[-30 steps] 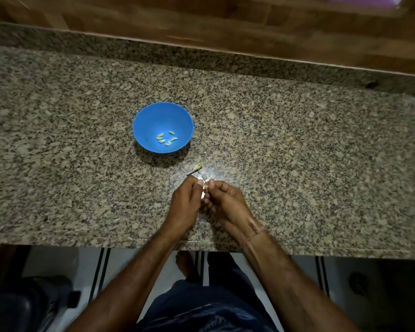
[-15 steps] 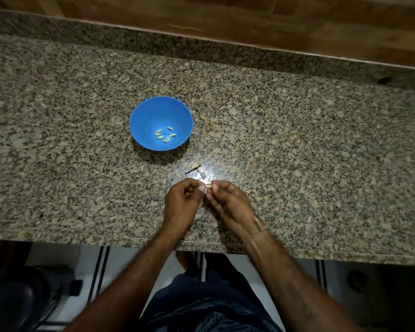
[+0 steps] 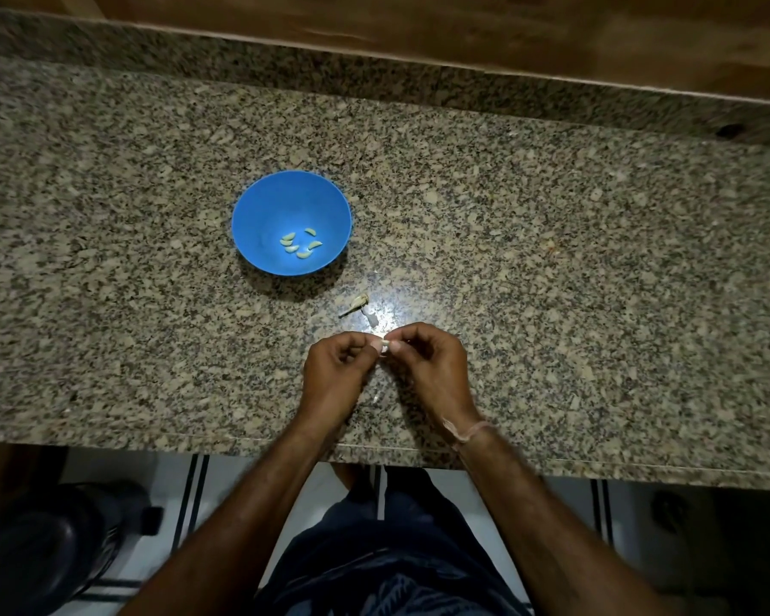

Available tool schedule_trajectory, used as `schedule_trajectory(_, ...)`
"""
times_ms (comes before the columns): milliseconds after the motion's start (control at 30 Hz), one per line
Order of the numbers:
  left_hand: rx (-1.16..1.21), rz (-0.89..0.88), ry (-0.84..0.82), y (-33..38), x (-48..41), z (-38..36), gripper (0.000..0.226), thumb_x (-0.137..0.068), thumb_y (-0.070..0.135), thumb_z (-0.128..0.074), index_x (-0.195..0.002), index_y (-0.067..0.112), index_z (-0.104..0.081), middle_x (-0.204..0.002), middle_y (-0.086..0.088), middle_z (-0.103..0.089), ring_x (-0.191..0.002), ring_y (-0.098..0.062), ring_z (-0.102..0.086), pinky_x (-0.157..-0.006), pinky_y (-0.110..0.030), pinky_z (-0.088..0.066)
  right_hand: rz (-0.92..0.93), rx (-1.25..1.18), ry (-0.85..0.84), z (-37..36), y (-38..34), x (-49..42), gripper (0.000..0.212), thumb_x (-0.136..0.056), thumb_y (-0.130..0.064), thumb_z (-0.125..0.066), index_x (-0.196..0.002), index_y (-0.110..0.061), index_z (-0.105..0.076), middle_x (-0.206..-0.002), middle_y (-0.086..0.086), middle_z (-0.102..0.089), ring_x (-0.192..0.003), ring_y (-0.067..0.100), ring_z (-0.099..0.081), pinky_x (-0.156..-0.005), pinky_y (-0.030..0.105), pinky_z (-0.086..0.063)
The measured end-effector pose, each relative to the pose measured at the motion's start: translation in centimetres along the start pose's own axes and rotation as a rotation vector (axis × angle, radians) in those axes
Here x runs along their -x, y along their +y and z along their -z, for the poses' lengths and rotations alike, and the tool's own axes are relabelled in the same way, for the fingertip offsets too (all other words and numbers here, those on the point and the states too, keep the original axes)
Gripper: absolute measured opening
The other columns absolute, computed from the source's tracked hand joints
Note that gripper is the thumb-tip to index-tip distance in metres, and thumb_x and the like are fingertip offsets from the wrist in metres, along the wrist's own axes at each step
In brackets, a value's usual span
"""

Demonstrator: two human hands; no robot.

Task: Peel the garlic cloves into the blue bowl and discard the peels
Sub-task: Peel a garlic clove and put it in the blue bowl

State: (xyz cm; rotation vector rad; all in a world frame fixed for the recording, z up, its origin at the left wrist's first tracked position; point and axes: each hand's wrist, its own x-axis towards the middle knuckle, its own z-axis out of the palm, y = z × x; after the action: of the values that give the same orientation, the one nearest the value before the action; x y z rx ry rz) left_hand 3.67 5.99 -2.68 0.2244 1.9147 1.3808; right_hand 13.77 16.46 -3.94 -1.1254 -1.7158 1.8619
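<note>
A blue bowl (image 3: 259, 206) stands on the granite counter with several peeled garlic cloves (image 3: 301, 245) in its bottom. Nearer to me, my left hand (image 3: 336, 375) and my right hand (image 3: 432, 371) meet at the fingertips, both pinching one small pale garlic clove (image 3: 385, 345) between them. Most of the clove is hidden by the fingers. Just beyond the hands lie a dry garlic stem piece (image 3: 355, 303) and a scrap of white peel (image 3: 371, 319). Another small peel fragment (image 3: 376, 397) lies between my wrists.
The granite counter (image 3: 574, 282) ends at a front edge close to my body and a raised granite strip with a wooden wall at the back. Below the edge I see tiled floor, my dark clothing and a black object (image 3: 41, 544) at lower left.
My hands have pulled slightly toward me and apart from the stem piece, which now lies free on the counter. The clove stays pinched between both hands. The view shifted slightly.
</note>
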Motion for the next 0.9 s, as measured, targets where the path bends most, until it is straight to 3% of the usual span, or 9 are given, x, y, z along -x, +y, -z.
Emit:
schedule_trajectory(67, 0.039, 0.007, -0.019, 0.1, 0.1, 0.0, 0.008, -0.095, 0.014, -0.072, -0.099, 0.011, -0.079, -0.088, -0.007, -0.079, -0.091, -0.032, -0.075, -0.084, -0.040, -0.061, 0.046, 0.057, 0.017, 0.1, 0.1, -0.1, 0.007, -0.092, 0.001, -0.073, -0.094, -0.004, -0.077, -0.092, 0.008, -0.078, -0.091, 0.023, -0.075, -0.078, 0.025, -0.060)
schedule_trajectory(200, 0.111, 0.046, -0.037, 0.2, 0.3, -0.1, 0.010, -0.096, 0.012, -0.070, -0.097, 0.007, -0.078, -0.086, -0.012, -0.078, -0.076, -0.018, -0.070, -0.069, -0.028, -0.056, 0.032, 0.059, 0.010, 0.0, 0.4, -0.1, 0.008, -0.093, 0.001, -0.072, -0.093, -0.006, -0.077, -0.089, 0.008, -0.078, -0.090, 0.025, -0.075, -0.078, 0.027, -0.061)
schedule_trajectory(400, 0.110, 0.065, -0.015, 0.1, 0.2, -0.5, 0.012, -0.096, 0.014, -0.068, -0.090, 0.009, -0.078, -0.082, -0.019, -0.074, -0.071, -0.019, -0.060, -0.068, -0.032, -0.048, 0.058, 0.034, -0.008, -0.3, 0.4, 0.2, 0.005, -0.095, 0.001, -0.070, -0.095, -0.001, -0.074, -0.089, 0.011, -0.077, -0.085, 0.021, -0.074, -0.074, 0.028, -0.061)
schedule_trajectory(467, 0.044, 0.026, -0.003, -0.2, -0.1, -0.4, 0.011, -0.094, 0.017, -0.070, -0.087, 0.014, -0.078, -0.085, -0.022, -0.073, -0.072, -0.021, -0.060, -0.068, -0.034, -0.047, 0.090, 0.059, -0.026, -0.2, 0.4, 0.3, 0.004, -0.094, -0.002, -0.072, -0.095, -0.004, -0.075, -0.089, 0.007, -0.077, -0.087, 0.022, -0.075, -0.078, 0.034, -0.063)
schedule_trajectory(600, -0.171, -0.033, 0.015, -0.6, -0.5, -0.6, 0.008, -0.092, 0.023, -0.073, -0.084, 0.020, -0.075, -0.072, -0.002, -0.072, -0.063, -0.008, -0.061, -0.058, -0.026, -0.048, 0.085, 0.078, -0.047, 0.1, 0.9, 0.0, 0.010, -0.095, -0.001, -0.070, -0.100, -0.008, -0.076, -0.093, 0.007, -0.077, -0.090, 0.025, -0.074, -0.082, 0.036, -0.063)
schedule_trajectory(700, -0.288, -0.061, 0.030, -0.7, -0.3, -0.8, 0.009, -0.093, 0.020, -0.070, -0.085, 0.017, -0.074, -0.070, 0.005, -0.070, -0.057, 0.003, -0.058, -0.051, -0.011, -0.041, -0.070, -0.093, -0.028, 0.4, 1.3, -0.2, 0.019, -0.099, 0.000, -0.064, -0.107, -0.010, -0.077, -0.097, 0.015, -0.076, -0.089, 0.028, -0.072, -0.087, 0.043, -0.063)
schedule_trajectory(833, -0.329, -0.105, 0.096, -1.5, -0.5, -0.8, 0.024, -0.100, 0.025, -0.063, -0.080, 0.015, -0.073, -0.069, 0.000, -0.070, -0.061, -0.009, -0.061, -0.055, -0.022, -0.044, -0.182, -0.233, -0.047, 0.7, 1.4, -0.2, 0.019, -0.103, 0.000, -0.060, -0.110, -0.006, -0.076, -0.091, 0.016, -0.074, -0.082, 0.022, -0.067, -0.083, 0.040, -0.059)
schedule_trajectory(900, -0.263, -0.104, 0.066, -1.3, -0.7, -0.8, 0.020, -0.102, 0.023, -0.061, -0.090, 0.018, -0.076, -0.078, 0.004, -0.075, -0.073, -0.009, -0.069, -0.065, -0.024, -0.053, -0.199, -0.259, -0.050, 0.7, 1.3, -0.2, 0.017, -0.102, 0.001, -0.060, -0.109, -0.002, -0.075, -0.090, 0.014, -0.073, -0.080, 0.018, -0.066, -0.080, 0.035, -0.058)
